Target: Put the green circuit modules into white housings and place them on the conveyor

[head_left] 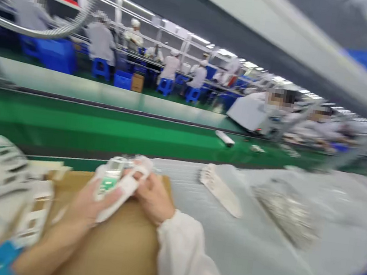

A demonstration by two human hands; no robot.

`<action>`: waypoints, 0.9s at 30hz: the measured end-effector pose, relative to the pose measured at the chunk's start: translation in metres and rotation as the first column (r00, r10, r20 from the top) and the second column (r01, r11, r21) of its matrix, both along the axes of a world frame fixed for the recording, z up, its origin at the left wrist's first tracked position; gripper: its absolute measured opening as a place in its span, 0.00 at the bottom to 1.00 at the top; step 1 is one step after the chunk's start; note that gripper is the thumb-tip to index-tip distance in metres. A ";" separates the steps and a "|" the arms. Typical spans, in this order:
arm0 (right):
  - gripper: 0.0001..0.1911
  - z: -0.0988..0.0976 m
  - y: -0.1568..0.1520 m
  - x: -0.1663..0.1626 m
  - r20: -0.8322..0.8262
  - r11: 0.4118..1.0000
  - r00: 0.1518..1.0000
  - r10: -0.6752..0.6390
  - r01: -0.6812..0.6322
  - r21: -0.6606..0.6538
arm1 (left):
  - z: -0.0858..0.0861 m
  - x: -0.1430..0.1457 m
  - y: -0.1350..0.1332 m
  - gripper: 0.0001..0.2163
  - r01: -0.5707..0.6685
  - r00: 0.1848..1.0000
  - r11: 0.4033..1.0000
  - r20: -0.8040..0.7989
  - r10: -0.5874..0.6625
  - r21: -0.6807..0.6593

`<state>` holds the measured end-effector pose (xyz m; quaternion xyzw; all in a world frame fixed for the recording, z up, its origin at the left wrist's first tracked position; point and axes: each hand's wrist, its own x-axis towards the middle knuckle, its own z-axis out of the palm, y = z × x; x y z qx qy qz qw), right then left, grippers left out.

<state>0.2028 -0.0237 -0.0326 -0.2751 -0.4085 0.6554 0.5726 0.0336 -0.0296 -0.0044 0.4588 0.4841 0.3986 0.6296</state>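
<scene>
My left hand (85, 201) is closed around a white plastic device housing (113, 167) with a small green circuit board (107, 184) in it. Beside that, a second long white plastic shell (128, 184) with an opening lies under my left thumb. My right hand (157, 197) grips the upper end of this shell, its fingertips partly hidden behind it. Both hands are above a brown cardboard sheet (120, 247). Left of my left forearm rests another white shell with cutouts (35, 212). Motion blur softens the small details.
A green conveyor belt (86, 126) runs across ahead, carrying a white part (225, 138). On the right, a white shell (222, 190) and a clear bag of small parts (291, 212) lie on grey wrapping. More white parts (3, 153) lie left. Several people sit at far benches.
</scene>
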 end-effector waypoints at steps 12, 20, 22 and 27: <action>0.30 0.001 -0.003 0.010 0.056 0.986 0.995 -0.080 0.087 -0.141 | 0.001 0.001 0.001 0.23 -0.040 0.997 0.999 0.062 0.040 0.000; 0.29 -0.001 -0.002 0.013 0.101 0.988 0.991 -0.083 0.095 -0.123 | 0.004 -0.008 0.010 0.30 -0.101 0.992 0.992 0.070 0.106 -0.072; 0.30 0.001 -0.003 0.010 0.091 0.989 0.992 -0.085 0.095 -0.111 | 0.006 -0.009 0.010 0.27 -0.123 0.991 0.992 0.045 0.124 -0.018; 0.29 0.002 -0.005 -0.001 0.108 0.990 0.988 -0.112 0.120 -0.078 | 0.008 -0.003 0.003 0.19 -0.068 0.992 0.963 -0.081 0.092 0.261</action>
